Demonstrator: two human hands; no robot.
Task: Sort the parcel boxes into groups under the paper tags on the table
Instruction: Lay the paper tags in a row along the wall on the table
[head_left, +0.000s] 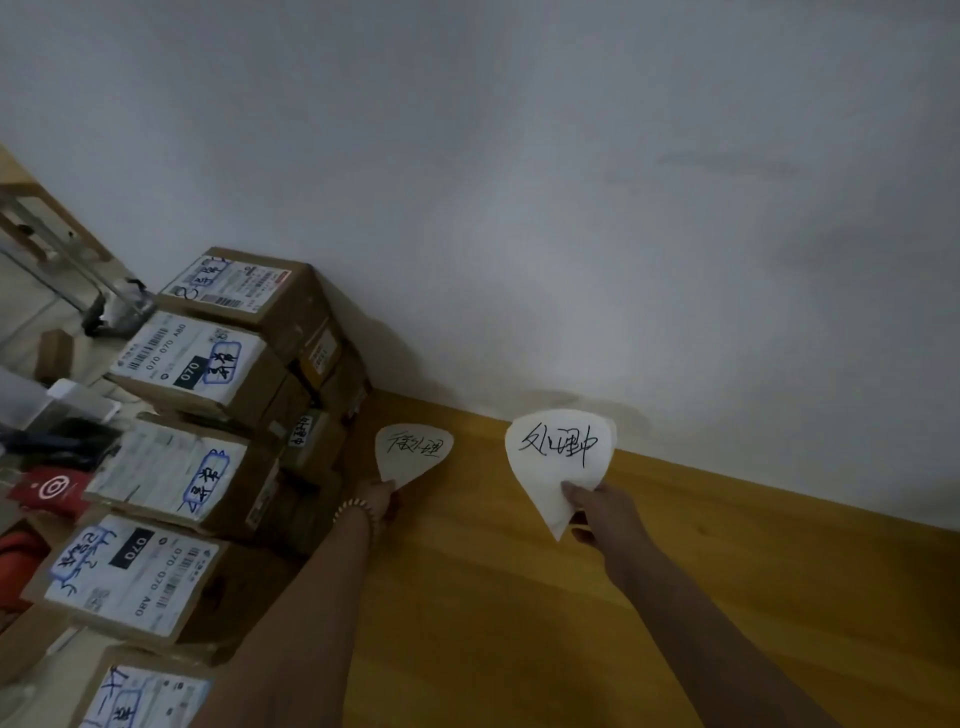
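Note:
Two white paper tags with black handwriting are over the wooden table (519, 597) close to the wall. My left hand (376, 501), a bead bracelet on its wrist, pinches the lower tip of the left tag (413, 452). My right hand (597, 512) grips the pointed lower end of the right tag (558, 457), which stands a little off the table. Brown cardboard parcel boxes with white shipping labels are stacked in a row along the table's left side: the far box (244, 293), a second box (202, 364), a third box (182, 475) and a near box (130, 577).
A pale wall (571, 208) rises right behind the table. Left of the stack lie dark clutter, a red item (49, 491) and a metal frame (62, 260). Another labelled box (135, 696) sits at the bottom left corner.

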